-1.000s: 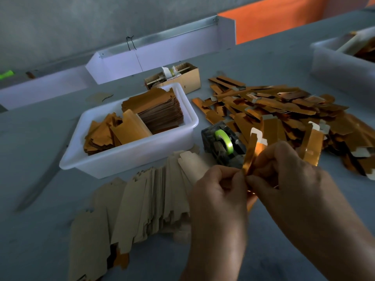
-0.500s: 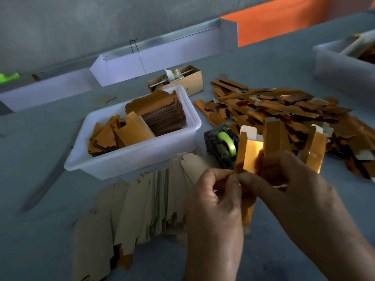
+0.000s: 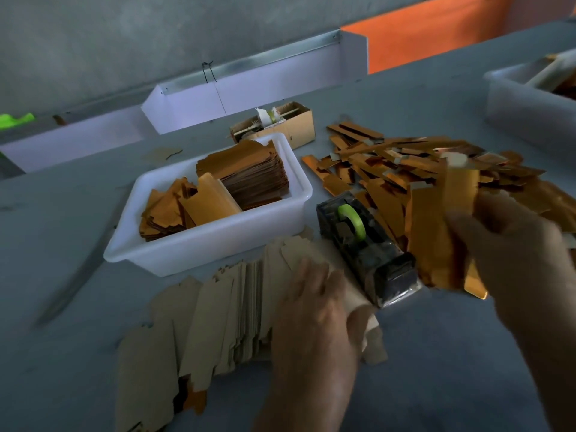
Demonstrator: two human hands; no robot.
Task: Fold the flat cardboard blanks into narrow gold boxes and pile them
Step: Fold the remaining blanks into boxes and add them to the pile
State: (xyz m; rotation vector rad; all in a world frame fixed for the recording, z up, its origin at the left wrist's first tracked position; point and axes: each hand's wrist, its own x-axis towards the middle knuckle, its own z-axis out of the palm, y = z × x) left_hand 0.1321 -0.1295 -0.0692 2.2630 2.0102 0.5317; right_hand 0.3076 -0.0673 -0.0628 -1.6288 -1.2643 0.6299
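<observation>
Our hands have parted: our right hand (image 3: 498, 244) now carries the folded gold box (image 3: 442, 232) alone, grip clenched around it, over the gold pile (image 3: 405, 163). Our left hand (image 3: 314, 304) has dropped, fingers relaxed, onto the flat blanks (image 3: 218, 307) on the counter (image 3: 436, 369).

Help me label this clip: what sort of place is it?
Probably a small packing workshop or hand-assembly bench: a heap of folded gold boxes, a fanned row of flat cardboard blanks, a white tub of stacked gold card, and a tape dispenser on one long grey table.
</observation>
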